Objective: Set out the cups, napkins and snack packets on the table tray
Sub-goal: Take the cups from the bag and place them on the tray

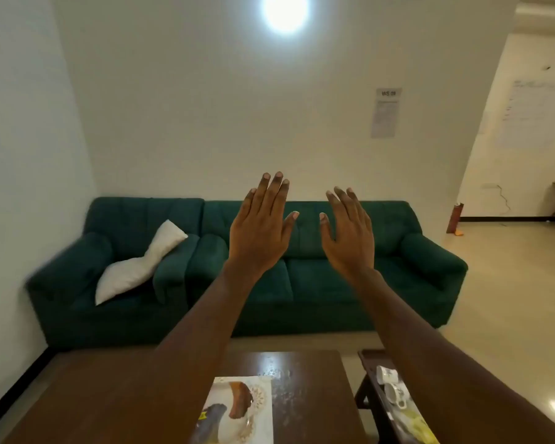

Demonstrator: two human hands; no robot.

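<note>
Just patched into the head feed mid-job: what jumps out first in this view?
Two bare hands fill the middle: the left hand and right hand are raised with straight fingers, holding nothing, in front of a dark green sofa with a white pillow on its left seat. Low down, a printed mat lies on the brown table, and white cups lie on a side stand at the right.
</note>
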